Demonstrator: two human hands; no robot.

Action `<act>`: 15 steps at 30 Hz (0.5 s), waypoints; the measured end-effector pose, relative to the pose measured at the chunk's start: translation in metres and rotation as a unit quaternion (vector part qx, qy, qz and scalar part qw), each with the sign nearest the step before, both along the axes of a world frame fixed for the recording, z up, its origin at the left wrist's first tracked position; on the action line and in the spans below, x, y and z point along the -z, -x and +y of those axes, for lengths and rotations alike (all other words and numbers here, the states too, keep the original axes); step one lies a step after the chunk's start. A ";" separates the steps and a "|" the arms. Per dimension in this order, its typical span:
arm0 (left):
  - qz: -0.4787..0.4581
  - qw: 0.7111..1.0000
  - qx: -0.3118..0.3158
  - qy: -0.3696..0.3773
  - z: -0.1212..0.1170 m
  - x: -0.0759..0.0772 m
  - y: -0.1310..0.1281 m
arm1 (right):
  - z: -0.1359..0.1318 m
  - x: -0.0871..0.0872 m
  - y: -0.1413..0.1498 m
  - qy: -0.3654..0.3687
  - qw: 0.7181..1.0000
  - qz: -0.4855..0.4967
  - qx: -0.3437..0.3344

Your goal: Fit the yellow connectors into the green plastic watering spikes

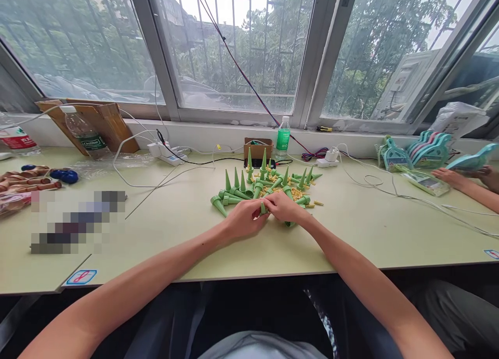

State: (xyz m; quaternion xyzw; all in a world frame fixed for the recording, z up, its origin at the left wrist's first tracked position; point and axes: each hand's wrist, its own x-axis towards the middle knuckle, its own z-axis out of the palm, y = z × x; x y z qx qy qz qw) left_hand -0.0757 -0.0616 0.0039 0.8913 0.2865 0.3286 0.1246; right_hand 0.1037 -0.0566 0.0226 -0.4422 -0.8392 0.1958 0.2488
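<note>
My left hand (245, 218) is closed round a green plastic cone-shaped spike (263, 208), whose tip shows between my hands. My right hand (284, 206) meets it from the other side, fingers pinched at the same spike. Fingers hide most of that piece. Just beyond my hands, more green spikes (236, 179) stand point-up or lie on their sides in a pile on the table. Small yellow pieces (299, 193) are scattered among them, several to the right of my right hand.
Behind the pile stand a small cardboard box (259, 146) and a green-labelled bottle (283, 136). White cables (393, 186) cross the pale table (187, 234). At right, another person's hand (448, 177) is near light-blue plastic items (429, 150). A cardboard piece (117, 127) leans at left.
</note>
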 end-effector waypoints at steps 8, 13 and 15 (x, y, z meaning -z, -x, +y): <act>0.001 1.000 0.004 0.007 0.000 -0.001 0.000 | 0.000 0.000 -0.001 0.000 1.000 -0.004 -0.003; 0.003 1.000 0.005 0.008 -0.001 -0.002 0.000 | 0.001 0.001 0.000 -0.005 1.000 -0.002 0.002; 0.002 1.000 0.007 0.006 -0.001 -0.002 0.000 | 0.001 0.001 0.000 -0.006 1.000 -0.004 0.002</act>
